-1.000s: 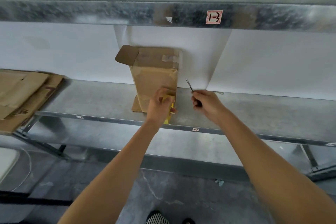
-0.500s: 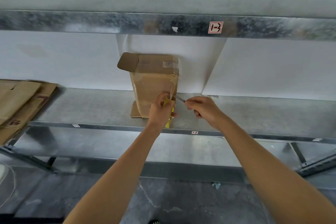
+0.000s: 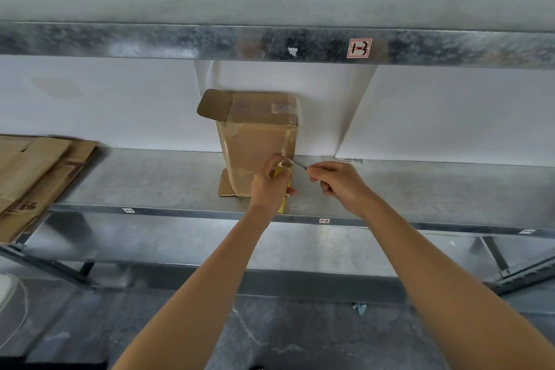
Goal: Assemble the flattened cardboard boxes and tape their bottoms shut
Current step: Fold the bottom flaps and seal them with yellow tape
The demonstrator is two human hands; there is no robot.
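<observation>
Head view, looking forward and down at a steel rack. Lower shelf (image 3: 150, 180) carries the work; upper beam (image 3: 180, 42) overhead bears a red-bordered label (image 3: 359, 48). Far left on the shelf: stack of flattened boxes (image 3: 33, 171), not yet assembled, overhanging the front edge. Centre, against the white back wall: one erected cardboard box (image 3: 255, 141), standing on end, with a rounded flap (image 3: 213, 103) sticking out at upper left. Clear tape already shows across its upper face and down the near right corner.

Step in hand, as I judge it: cutting the tape run free after sealing this box. Tape strip (image 3: 286, 156) runs from the box's right edge down to the left hand.

Left hand (image 3: 268, 185) just in front of the box's lower right corner; grip closed, fingers curled round a yellow tape holder (image 3: 283, 192). Right hand (image 3: 339, 183) just beside it, grip closed tight on a thin metal blade (image 3: 298, 164), probably small scissors; handle hidden in the fist. Blade tip meets the strip.

Next move calls for: strip held taut, a clean cut, then the loose end pressed flat on the cardboard. Risk: slack tape folds and sticks to itself
</observation>
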